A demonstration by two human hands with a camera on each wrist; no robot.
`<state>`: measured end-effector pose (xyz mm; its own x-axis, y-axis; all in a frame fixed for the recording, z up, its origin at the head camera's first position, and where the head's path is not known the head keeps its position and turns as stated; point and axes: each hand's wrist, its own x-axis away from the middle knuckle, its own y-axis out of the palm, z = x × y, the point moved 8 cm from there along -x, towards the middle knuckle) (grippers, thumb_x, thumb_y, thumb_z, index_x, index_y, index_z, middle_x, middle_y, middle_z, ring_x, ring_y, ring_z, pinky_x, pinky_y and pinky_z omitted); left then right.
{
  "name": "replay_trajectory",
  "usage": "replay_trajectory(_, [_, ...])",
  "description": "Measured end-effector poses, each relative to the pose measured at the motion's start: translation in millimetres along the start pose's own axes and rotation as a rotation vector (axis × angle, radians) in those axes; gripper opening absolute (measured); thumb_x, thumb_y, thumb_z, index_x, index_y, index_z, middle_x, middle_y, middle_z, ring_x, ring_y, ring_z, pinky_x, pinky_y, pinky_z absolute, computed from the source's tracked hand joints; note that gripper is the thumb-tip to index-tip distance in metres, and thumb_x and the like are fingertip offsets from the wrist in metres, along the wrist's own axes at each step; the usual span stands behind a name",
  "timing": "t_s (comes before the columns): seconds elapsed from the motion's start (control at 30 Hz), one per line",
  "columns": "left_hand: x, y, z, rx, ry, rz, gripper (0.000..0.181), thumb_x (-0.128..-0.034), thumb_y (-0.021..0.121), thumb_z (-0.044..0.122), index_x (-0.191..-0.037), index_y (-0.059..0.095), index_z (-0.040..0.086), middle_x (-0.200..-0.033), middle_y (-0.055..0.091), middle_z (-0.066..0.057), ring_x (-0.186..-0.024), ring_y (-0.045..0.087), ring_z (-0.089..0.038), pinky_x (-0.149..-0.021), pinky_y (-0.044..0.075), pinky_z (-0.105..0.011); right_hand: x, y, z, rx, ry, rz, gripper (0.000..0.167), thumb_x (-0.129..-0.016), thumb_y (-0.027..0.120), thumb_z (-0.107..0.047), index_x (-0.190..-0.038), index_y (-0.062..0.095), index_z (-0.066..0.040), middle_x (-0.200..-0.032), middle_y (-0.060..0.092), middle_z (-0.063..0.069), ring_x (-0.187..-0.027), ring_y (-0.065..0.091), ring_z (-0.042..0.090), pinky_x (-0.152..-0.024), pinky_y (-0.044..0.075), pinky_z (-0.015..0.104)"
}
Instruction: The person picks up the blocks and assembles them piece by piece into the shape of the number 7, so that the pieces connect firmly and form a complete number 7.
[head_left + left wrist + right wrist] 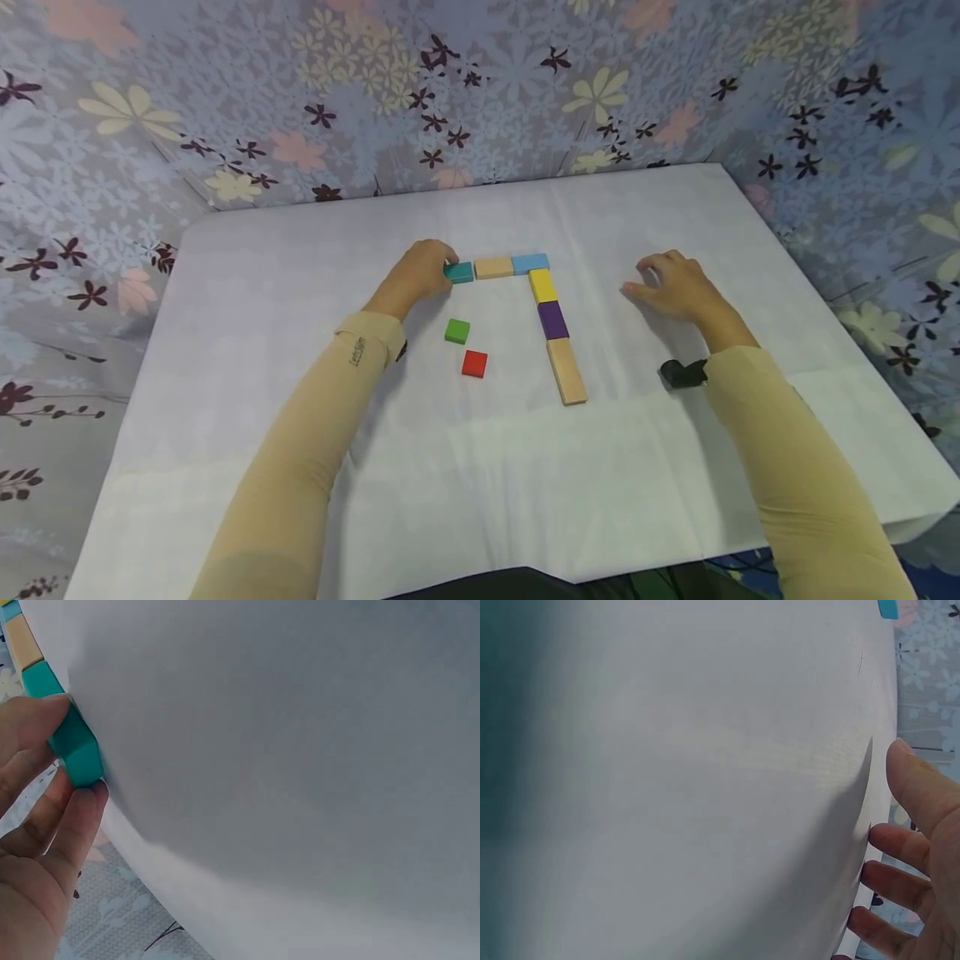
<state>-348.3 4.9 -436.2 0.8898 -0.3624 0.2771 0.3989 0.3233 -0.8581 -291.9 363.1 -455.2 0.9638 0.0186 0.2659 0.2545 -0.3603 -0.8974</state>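
Note:
In the head view my left hand (417, 273) pinches a teal block (461, 272) at the left end of a row of flat blocks. The left wrist view has the thumb on the side of that teal block (81, 746) and the fingertips at its near end. Beside it in the row lie a plain wooden block (492, 267) and a light blue block (530, 264). A yellow block (543, 286), a purple block (552, 320) and a longer wooden block (567, 372) run down from there. My right hand (677, 287) holds nothing, fingers loosely bent, to the right of the blocks.
A green block (457, 331) and a red block (474, 363) lie loose inside the corner formed by the row. Everything is on a white cloth-covered table (480, 483). A flowered curtain (495, 92) stands along the table's far edge and sides.

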Motion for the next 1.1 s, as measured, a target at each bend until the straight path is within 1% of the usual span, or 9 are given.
replay_trajectory(0.23, [-1.9, 0.4, 0.8, 0.006, 0.006, 0.006, 0.045, -0.0894, 0.07, 0.01, -0.133, 0.062, 0.007, -0.14, 0.058, -0.012, -0.128, 0.052, -0.027, -0.113, 0.04, -0.042, -0.4, 0.0, 1.7, 0.002, 0.007, 0.007, 0.072, -0.094, 0.056, -0.058, -0.141, 0.044, -0.005, -0.15, 0.031, 0.03, -0.137, 0.025, 0.055, -0.11, 0.025, 0.071])
replay_trajectory(0.5, [-2.2, 2.8, 1.1, 0.029, 0.008, 0.036, 0.045, -0.089, 0.072, 0.01, -0.133, 0.062, 0.007, -0.134, 0.06, -0.012, -0.124, 0.054, -0.026, -0.111, 0.042, -0.041, -0.5, 0.3, 2.1, 0.005, 0.012, 0.007, 0.072, -0.094, 0.057, -0.058, -0.141, 0.044, -0.005, -0.149, 0.031, 0.031, -0.136, 0.026, 0.054, -0.11, 0.025, 0.071])
replay_trajectory(0.7, [-3.6, 6.7, -0.3, 0.04, 0.014, 0.029, 0.046, -0.0898, 0.071, 0.012, -0.135, 0.061, 0.007, -0.134, 0.06, -0.012, -0.122, 0.054, -0.024, -0.11, 0.043, -0.041, -0.8, 3.3, 2.1, 0.009, 0.023, 0.007, 0.071, -0.094, 0.058, -0.056, -0.141, 0.044, -0.005, -0.15, 0.031, 0.031, -0.137, 0.026, 0.054, -0.11, 0.025, 0.07])
replay_trajectory(0.83, [-3.8, 6.6, -0.8, 0.039, 0.02, 0.035, 0.048, -0.0901, 0.071, 0.013, -0.136, 0.06, 0.007, -0.134, 0.06, -0.012, -0.121, 0.054, -0.023, -0.11, 0.043, -0.04, -1.0, 3.6, 2.2, 0.015, 0.023, 0.012, 0.071, -0.094, 0.057, -0.057, -0.142, 0.044, -0.005, -0.15, 0.031, 0.031, -0.137, 0.026, 0.054, -0.111, 0.025, 0.07])
replay_trajectory(1.1, [-0.9, 5.4, -1.0, 0.021, 0.028, 0.04, 0.052, -0.09, 0.072, 0.019, -0.138, 0.057, 0.004, -0.138, 0.057, -0.012, -0.128, 0.052, -0.025, -0.113, 0.04, -0.041, 0.0, 2.3, 3.6, 0.004, 0.03, 0.021, 0.071, -0.094, 0.058, -0.057, -0.141, 0.045, -0.006, -0.151, 0.031, 0.029, -0.138, 0.025, 0.053, -0.11, 0.025, 0.071])
